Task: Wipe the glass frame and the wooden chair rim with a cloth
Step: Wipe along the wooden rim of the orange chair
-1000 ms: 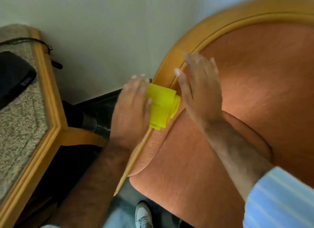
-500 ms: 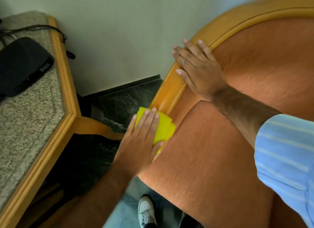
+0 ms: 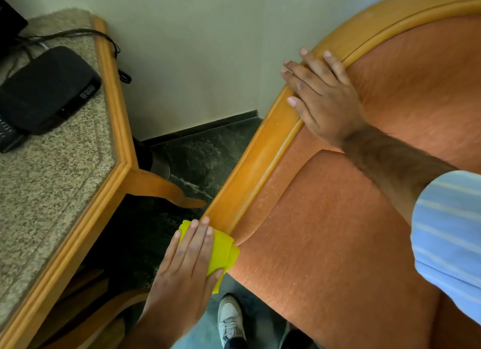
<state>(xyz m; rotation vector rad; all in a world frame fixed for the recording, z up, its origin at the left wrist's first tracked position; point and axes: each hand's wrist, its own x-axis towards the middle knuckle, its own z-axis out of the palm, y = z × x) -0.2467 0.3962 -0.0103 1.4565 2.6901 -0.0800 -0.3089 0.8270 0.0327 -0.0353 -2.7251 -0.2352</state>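
Note:
A curved wooden chair rim (image 3: 256, 164) runs from the lower middle up to the top right, edging the orange upholstered chair (image 3: 338, 244). My left hand (image 3: 187, 265) presses a folded yellow cloth (image 3: 223, 249) flat against the lower end of that rim. My right hand (image 3: 322, 96) lies flat higher up on the rim, fingers spread, holding nothing. The cloth is partly hidden under my left fingers. No glass frame is in view.
A granite-topped table (image 3: 52, 182) with a wooden edge stands at the left, carrying a black box (image 3: 49, 88) and cables. Dark floor (image 3: 203, 150) shows between table and chair, under a pale wall (image 3: 195, 49). My white shoe (image 3: 229, 320) is at the bottom.
My left hand has slid the yellow cloth down along the rim toward its lower end. My right hand has shifted up the rim and settled flat on it.

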